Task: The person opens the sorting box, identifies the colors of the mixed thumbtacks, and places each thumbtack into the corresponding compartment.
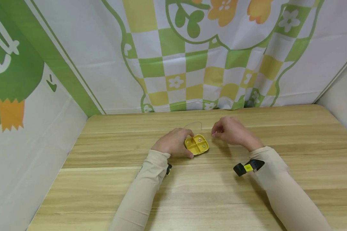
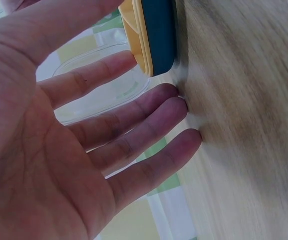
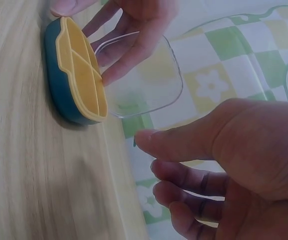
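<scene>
A small pill box (image 1: 194, 148) with a yellow divided inside and a dark teal outer shell sits on the table. Its clear lid (image 3: 158, 80) stands raised at the back. Small round pieces (image 1: 200, 140) lie in the compartments on its right side. My left hand (image 1: 174, 141) pinches the box from the left between thumb and index finger, the other fingers spread behind it. To the right of the box, my right hand (image 1: 232, 131) hovers over the table, fingers loosely bent. In the right wrist view, nothing shows between its thumb and fingertips.
The wooden table (image 1: 191, 199) ends at a white curtain (image 1: 173, 70) with green and yellow checks. A printed cloth (image 1: 17, 154) hangs on the left side, and a pale wall (image 1: 341, 89) stands on the right.
</scene>
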Demonstrator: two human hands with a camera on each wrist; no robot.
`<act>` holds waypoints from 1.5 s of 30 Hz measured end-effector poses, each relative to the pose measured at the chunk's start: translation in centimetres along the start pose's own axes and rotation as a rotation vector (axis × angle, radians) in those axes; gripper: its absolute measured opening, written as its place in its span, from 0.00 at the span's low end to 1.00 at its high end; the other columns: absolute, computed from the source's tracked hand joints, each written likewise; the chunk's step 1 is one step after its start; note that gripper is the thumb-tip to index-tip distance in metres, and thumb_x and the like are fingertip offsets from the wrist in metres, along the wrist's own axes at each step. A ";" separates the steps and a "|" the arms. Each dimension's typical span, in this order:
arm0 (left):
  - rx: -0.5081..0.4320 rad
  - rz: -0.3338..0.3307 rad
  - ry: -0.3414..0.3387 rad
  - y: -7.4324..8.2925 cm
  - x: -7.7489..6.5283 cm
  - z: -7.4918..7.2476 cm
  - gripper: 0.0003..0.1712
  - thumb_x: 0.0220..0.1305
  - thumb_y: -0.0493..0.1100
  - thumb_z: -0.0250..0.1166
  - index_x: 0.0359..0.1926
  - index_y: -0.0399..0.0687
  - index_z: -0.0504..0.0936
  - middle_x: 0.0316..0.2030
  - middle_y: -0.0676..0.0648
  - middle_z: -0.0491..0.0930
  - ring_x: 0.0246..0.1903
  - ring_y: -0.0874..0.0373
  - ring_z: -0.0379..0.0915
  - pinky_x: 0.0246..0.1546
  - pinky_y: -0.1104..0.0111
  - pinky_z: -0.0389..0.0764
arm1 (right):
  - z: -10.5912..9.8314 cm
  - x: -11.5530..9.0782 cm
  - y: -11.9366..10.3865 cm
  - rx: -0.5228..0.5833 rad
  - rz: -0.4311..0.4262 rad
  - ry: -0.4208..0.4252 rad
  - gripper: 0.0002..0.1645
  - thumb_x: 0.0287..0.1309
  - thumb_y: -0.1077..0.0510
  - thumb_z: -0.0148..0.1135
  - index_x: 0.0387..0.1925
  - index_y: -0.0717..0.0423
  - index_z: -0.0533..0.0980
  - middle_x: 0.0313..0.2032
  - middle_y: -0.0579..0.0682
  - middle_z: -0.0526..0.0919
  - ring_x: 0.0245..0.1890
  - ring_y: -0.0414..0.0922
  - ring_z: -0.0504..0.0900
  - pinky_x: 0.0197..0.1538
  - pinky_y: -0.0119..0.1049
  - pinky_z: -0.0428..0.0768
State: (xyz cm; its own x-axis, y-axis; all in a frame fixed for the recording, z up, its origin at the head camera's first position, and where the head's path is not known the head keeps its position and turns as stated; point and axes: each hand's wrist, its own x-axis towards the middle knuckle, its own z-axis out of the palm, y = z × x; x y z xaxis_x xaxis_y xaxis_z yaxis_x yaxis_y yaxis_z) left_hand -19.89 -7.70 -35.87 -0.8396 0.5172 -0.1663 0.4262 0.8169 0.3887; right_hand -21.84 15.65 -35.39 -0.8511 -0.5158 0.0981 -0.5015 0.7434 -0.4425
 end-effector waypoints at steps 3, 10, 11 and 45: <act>0.000 -0.005 -0.001 0.0 0.1 0.0 0.41 0.39 0.55 0.74 0.56 0.51 0.72 0.53 0.49 0.74 0.55 0.54 0.65 0.54 0.63 0.66 | 0.0 0.0 -0.2 -0.003 0.000 -0.007 0.02 0.51 0.57 0.65 0.25 0.48 0.80 0.23 0.40 0.76 0.26 0.41 0.71 0.31 0.36 0.71; -0.002 -0.004 0.001 0.0 0.1 0.0 0.41 0.38 0.55 0.75 0.56 0.51 0.73 0.52 0.49 0.74 0.55 0.54 0.65 0.53 0.63 0.67 | 0.1 0.0 -0.5 -0.005 0.007 -0.029 0.02 0.52 0.56 0.64 0.26 0.49 0.81 0.24 0.39 0.76 0.27 0.41 0.72 0.32 0.36 0.71; -0.003 -0.005 0.001 0.0 0.1 0.0 0.41 0.38 0.55 0.75 0.56 0.51 0.73 0.52 0.49 0.74 0.55 0.54 0.65 0.53 0.63 0.67 | 0.1 0.0 -0.5 -0.006 0.004 -0.030 0.02 0.52 0.56 0.64 0.26 0.49 0.81 0.24 0.39 0.76 0.27 0.41 0.72 0.33 0.36 0.71; -0.007 0.008 0.003 0.0 0.1 0.0 0.41 0.38 0.55 0.75 0.56 0.49 0.72 0.53 0.50 0.74 0.53 0.55 0.66 0.52 0.64 0.67 | 2.1 0.2 -2.2 0.000 -0.065 -0.100 0.02 0.51 0.56 0.64 0.27 0.50 0.80 0.24 0.38 0.77 0.26 0.38 0.73 0.32 0.34 0.72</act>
State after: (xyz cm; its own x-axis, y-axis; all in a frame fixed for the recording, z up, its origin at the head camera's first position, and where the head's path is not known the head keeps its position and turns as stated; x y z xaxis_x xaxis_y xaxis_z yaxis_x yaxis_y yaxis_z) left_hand -19.98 -7.69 -35.87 -0.8372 0.5228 -0.1605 0.4304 0.8109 0.3965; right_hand -20.61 13.02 -36.30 -0.7969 -0.6029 0.0377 -0.5554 0.7067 -0.4383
